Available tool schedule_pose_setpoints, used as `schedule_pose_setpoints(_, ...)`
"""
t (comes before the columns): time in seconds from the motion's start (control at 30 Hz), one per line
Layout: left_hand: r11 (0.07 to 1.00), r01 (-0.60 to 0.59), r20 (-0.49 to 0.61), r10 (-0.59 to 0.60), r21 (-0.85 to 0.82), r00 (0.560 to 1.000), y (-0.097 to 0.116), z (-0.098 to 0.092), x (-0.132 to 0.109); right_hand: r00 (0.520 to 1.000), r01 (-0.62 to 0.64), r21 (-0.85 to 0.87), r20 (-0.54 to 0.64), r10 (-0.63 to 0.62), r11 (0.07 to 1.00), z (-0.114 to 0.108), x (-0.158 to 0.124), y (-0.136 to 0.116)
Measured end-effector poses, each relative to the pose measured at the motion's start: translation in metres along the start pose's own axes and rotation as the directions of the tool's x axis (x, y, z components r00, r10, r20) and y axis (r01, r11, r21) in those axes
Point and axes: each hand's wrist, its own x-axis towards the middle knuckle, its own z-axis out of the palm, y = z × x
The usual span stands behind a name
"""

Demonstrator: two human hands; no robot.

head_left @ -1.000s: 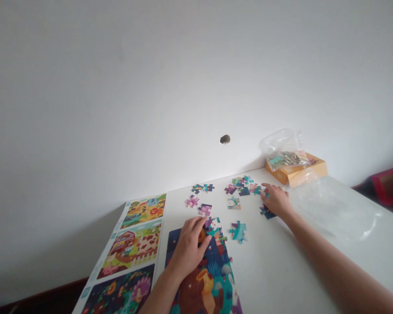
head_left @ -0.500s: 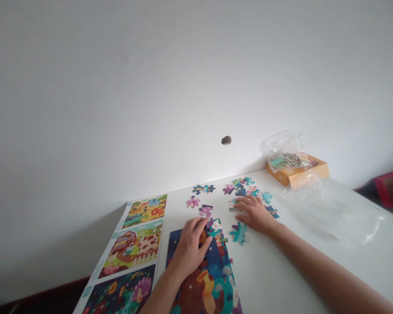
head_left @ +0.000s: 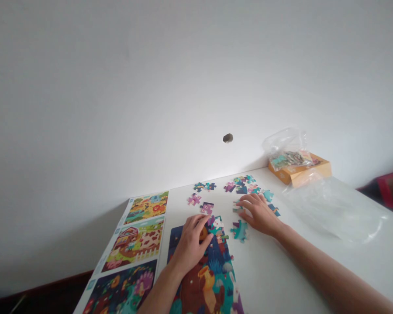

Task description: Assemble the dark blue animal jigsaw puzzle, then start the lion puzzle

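Observation:
A partly joined jigsaw puzzle (head_left: 212, 261) with a brown bear and a dark blue night scene lies on the white table. My left hand (head_left: 193, 240) rests flat on its upper part, fingers stretched out and thumb apart, hiding some of the picture. The fingertips are close to a purple puzzle piece (head_left: 207, 208) at the puzzle's top edge. To the right, my right hand (head_left: 258, 213) has thumb and fingers on a small pale teal puzzle piece (head_left: 236, 206), partly covered by the fingers. A larger teal piece cluster (head_left: 239, 231) lies just below that hand.
Several loose pieces (head_left: 241, 189) lie behind my right hand, and others, one pink-purple (head_left: 194, 199), farther left. A picture sheet (head_left: 139, 240) covers the table's left side. An orange box (head_left: 281, 175) bearing a plastic bag of pieces (head_left: 290, 159) and another clear bag (head_left: 340, 209) are at right.
My right hand has shifted slightly to the right, and the small teal piece at its fingertips has moved with it. My left hand stays on the puzzle. The view has tilted slightly.

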Motion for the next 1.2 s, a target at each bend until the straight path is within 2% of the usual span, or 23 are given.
schedule_pose_setpoints(0.13, 0.997, -0.057, -0.034, 0.056, -0.046, 0.998, -0.001, 0.001, 0.000, 0.982, 0.092, 0.135, 0.149, -0.112, 0.987, -0.009, -0.005, -0.017)
schedule_pose_setpoints(0.27, 0.995, -0.067, -0.040, 0.064, -0.068, 0.997, -0.002, 0.000, 0.000, 0.969, 0.068, 0.154, 0.223, -0.102, 0.986, -0.009, -0.005, -0.017)
schedule_pose_setpoints(0.5, 0.993, -0.026, -0.052, 0.020, -0.116, 0.998, -0.003, 0.001, 0.000, 0.987, -0.007, 0.029, 0.158, 0.003, 1.000, -0.010, -0.006, 0.002)
schedule_pose_setpoints(0.77, 0.997, -0.009, -0.060, 0.004, -0.079, 0.998, -0.003, -0.002, 0.001, 0.995, -0.009, -0.091, 0.094, 0.018, 0.996, 0.004, -0.001, -0.019)
schedule_pose_setpoints(0.8, 0.997, -0.007, -0.066, 0.003, -0.072, 0.998, -0.004, -0.002, 0.001, 0.997, -0.044, -0.114, 0.061, 0.051, 0.993, 0.004, 0.000, -0.017)
schedule_pose_setpoints(0.87, 0.998, -0.002, -0.073, -0.002, -0.059, 0.997, -0.006, -0.001, 0.001, 0.981, -0.195, -0.173, -0.048, 0.189, 0.965, 0.002, 0.001, -0.004)
schedule_pose_setpoints(0.93, 0.999, 0.006, -0.072, -0.009, -0.042, 0.997, -0.008, 0.000, 0.000, 0.917, -0.394, -0.218, -0.166, 0.364, 0.893, -0.003, -0.001, 0.018)
schedule_pose_setpoints(1.0, 1.000, 0.020, -0.074, -0.021, -0.019, 0.997, -0.008, 0.001, 0.000, 0.845, -0.532, -0.219, -0.210, 0.493, 0.818, -0.008, -0.007, 0.043)
schedule_pose_setpoints(1.07, 0.999, 0.035, -0.083, -0.034, 0.007, 0.996, -0.008, 0.002, 0.000, 0.804, -0.593, -0.167, -0.177, 0.567, 0.788, -0.011, -0.013, 0.064)
schedule_pose_setpoints(1.2, 0.998, 0.054, -0.099, -0.050, 0.043, 0.994, -0.008, 0.003, 0.000, 0.788, -0.613, -0.093, -0.153, 0.597, 0.785, -0.012, -0.018, 0.084)
